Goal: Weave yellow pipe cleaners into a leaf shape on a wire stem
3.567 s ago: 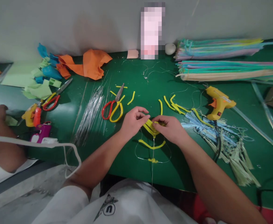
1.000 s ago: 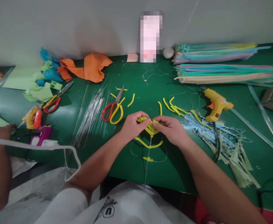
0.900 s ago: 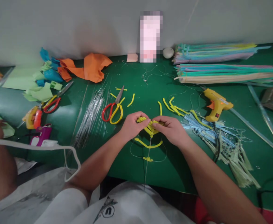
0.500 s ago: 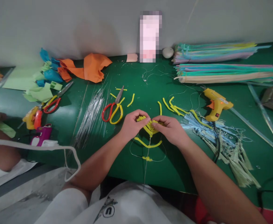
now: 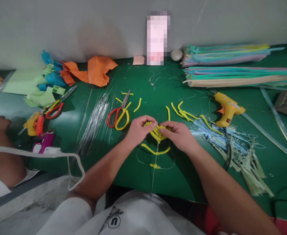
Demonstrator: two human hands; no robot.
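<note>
Between my hands is a yellow pipe-cleaner piece (image 5: 156, 133), folded into nested V-shaped rows. My left hand (image 5: 142, 128) pinches its left side, and my right hand (image 5: 174, 133) pinches the right side; the fingers cover part of it. A thin pale string (image 5: 154, 178) runs from its lower point toward my shirt. Below the piece, a curved yellow pipe cleaner (image 5: 155, 152) and a small yellow knotted bit (image 5: 155, 166) lie along that string, with a thin wire loop around them. Scissors (image 5: 120, 116) with red and yellow handles lie left of my hands.
Cut yellow pipe cleaners (image 5: 182, 112) lie to the right, near blue and green tassels (image 5: 226, 143) and a yellow glue gun (image 5: 228, 109). Pipe-cleaner bundles (image 5: 238, 76) lie behind. Thin wires (image 5: 95, 119) and orange paper (image 5: 100, 70) are on the left, where a co-worker's arm (image 5: 3, 143) rests.
My hands and the yellow piece stay almost in the same place. At the far left, the co-worker's hand and arm have shifted, and the green scrap near that hand no longer shows.
</note>
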